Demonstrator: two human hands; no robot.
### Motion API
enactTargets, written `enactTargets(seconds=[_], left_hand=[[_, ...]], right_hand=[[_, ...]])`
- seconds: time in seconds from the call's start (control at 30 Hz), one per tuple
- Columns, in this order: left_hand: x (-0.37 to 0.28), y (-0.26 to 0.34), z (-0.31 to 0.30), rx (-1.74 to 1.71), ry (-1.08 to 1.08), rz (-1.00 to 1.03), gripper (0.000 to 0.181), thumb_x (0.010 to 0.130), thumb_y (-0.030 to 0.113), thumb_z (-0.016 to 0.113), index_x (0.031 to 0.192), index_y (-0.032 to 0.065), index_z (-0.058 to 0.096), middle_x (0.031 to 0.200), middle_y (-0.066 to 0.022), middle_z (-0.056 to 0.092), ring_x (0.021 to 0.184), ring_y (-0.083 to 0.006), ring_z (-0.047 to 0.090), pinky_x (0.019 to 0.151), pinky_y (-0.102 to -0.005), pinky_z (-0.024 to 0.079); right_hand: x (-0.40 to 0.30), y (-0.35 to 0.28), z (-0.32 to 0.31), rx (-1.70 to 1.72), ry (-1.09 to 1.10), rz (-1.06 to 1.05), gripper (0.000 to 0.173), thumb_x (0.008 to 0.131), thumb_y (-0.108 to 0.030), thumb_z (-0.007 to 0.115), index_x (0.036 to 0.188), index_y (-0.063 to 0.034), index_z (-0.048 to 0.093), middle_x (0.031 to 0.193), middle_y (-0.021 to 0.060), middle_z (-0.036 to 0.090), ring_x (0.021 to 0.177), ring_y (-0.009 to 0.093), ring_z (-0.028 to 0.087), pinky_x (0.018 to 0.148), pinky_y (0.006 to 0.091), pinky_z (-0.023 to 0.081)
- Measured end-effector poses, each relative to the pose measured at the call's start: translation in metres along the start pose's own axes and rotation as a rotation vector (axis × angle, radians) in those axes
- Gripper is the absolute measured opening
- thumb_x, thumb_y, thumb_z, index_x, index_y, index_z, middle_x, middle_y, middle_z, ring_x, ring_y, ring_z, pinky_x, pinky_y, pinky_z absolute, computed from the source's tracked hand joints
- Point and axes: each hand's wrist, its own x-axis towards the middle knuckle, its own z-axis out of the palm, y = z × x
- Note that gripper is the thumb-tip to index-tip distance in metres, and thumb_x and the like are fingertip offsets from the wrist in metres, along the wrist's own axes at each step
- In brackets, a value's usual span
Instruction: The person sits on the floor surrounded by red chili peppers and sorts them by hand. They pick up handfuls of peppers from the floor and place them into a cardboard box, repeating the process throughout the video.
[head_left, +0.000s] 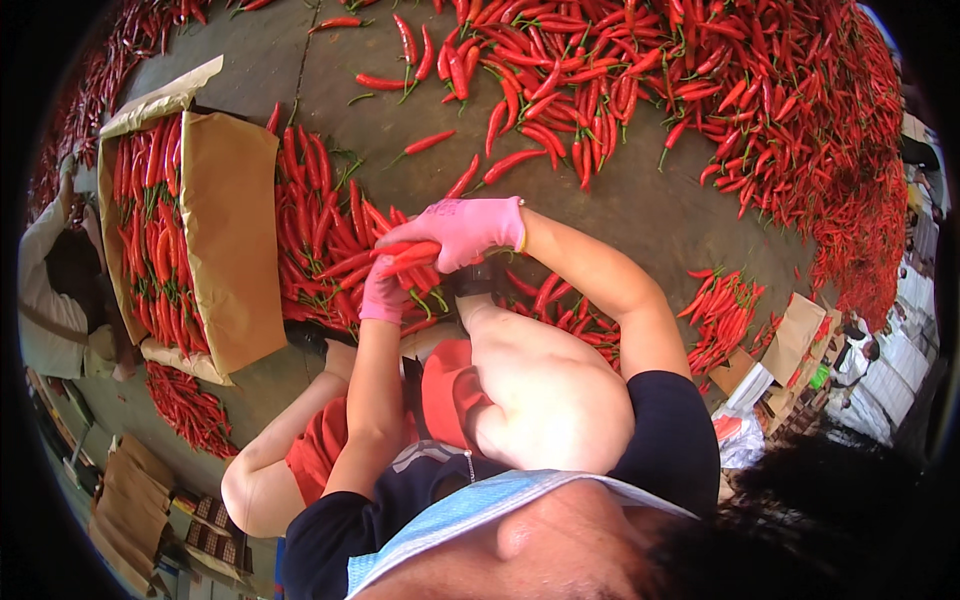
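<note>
Both hands wear pink gloves and meet over a heap of red chilli peppers (319, 225) on the floor before me. My left hand (384, 294) grips a small bunch of red chilli peppers (412, 259) from below, their green stems hanging towards my knees. From the upper right, my right hand (469, 231) reaches across and closes its thumb and fingers on the same bunch. Its glove hides part of the peppers and some fingers. Left of the heap stands an open cardboard box lined with brown paper (232, 240), filled with rows of red chilli peppers (157, 232).
A large pile of chillies (757, 112) spreads across the upper right, with loose ones (427, 142) on the concrete floor (600, 210). Smaller heaps lie at the right (720, 315) and lower left (191, 409). Another person (56, 292) is beyond the box. Brown paper (131, 502) lies lower left.
</note>
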Motion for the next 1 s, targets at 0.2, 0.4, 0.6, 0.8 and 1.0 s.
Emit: enactTargets(seconds=[0.2, 0.4, 0.6, 0.8, 1.0], left_hand=[[0.004, 0.05, 0.037, 0.031, -0.05, -0.062, 0.062, 0.074, 0.014, 0.078, 0.128, 0.0059, 0.048, 0.098, -0.0074, 0.06, 0.092, -0.025, 0.061, 0.091, -0.0464, 0.05], [0.003, 0.033, 0.058, -0.083, -0.088, -0.099, 0.065, 0.074, 0.013, 0.079, 0.131, 0.006, 0.049, 0.102, -0.0089, 0.062, 0.094, -0.0257, 0.063, 0.091, -0.0462, 0.051], [0.009, 0.027, 0.053, 0.203, 0.2, -0.102, 0.053, 0.083, 0.019, 0.073, 0.128, 0.0015, 0.051, 0.109, -0.0079, 0.063, 0.096, -0.0209, 0.064, 0.088, -0.0386, 0.054], [0.02, 0.02, 0.063, 0.246, 0.146, -0.172, 0.046, 0.085, 0.013, 0.07, 0.125, -0.0002, 0.053, 0.103, -0.0069, 0.066, 0.087, -0.0184, 0.066, 0.08, -0.0316, 0.054], [0.005, -0.002, 0.033, -0.094, 0.12, -0.148, 0.051, 0.088, 0.019, 0.066, 0.132, 0.0022, 0.048, 0.113, -0.0123, 0.063, 0.102, -0.026, 0.064, 0.09, -0.0442, 0.054]], right_hand=[[0.023, 0.055, -0.071, 0.53, 0.556, 0.155, 0.063, 0.07, -0.005, 0.068, 0.131, -0.0052, 0.05, 0.088, 0.0062, 0.065, 0.073, 0.015, 0.062, 0.066, 0.029, 0.052], [0.023, 0.141, -0.112, -0.07, 1.287, 0.464, 0.058, 0.068, -0.008, 0.071, 0.124, -0.0022, 0.057, 0.092, 0.0047, 0.066, 0.085, 0.014, 0.062, 0.078, 0.0307, 0.052], [-0.016, 0.052, -0.042, 0.621, 0.862, 0.13, 0.047, 0.074, -0.007, 0.071, 0.12, -0.0033, 0.059, 0.091, 0.003, 0.064, 0.084, 0.009, 0.06, 0.076, 0.0264, 0.052], [-0.009, 0.026, -0.003, 0.25, 0.617, 0.056, 0.045, 0.073, -0.01, 0.066, 0.117, -0.0017, 0.059, 0.086, 0.002, 0.064, 0.078, 0.009, 0.059, 0.07, 0.026, 0.051], [0.016, 0.044, 0.041, -0.327, 0.861, -0.151, 0.049, 0.073, -0.008, 0.064, 0.121, 0.0, 0.057, 0.093, 0.008, 0.066, 0.087, 0.016, 0.065, 0.082, 0.032, 0.053]])
